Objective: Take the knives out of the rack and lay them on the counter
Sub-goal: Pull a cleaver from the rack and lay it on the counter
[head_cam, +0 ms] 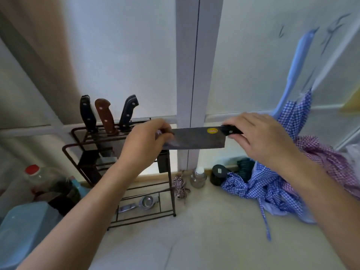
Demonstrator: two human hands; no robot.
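Observation:
A wide cleaver (196, 138) with a yellow sticker hangs level in the air above the counter (204, 230). My right hand (259, 137) grips its black handle, and my left hand (145, 142) pinches the far end of the blade. Left of it stands a dark wire knife rack (116, 172). Three knives stay upright in its top slots: a black-handled one (87, 114), a brown-handled one (105, 115) and another black-handled one (127, 112).
Blue and purple checked cloths (272, 184) are heaped at the right. A small jar (198, 177) and a dark round tin (219, 174) sit by the wall. A red-capped bottle (37, 178) and a blue box (25, 228) stand left. A metal strainer (145, 201) lies on the rack's base.

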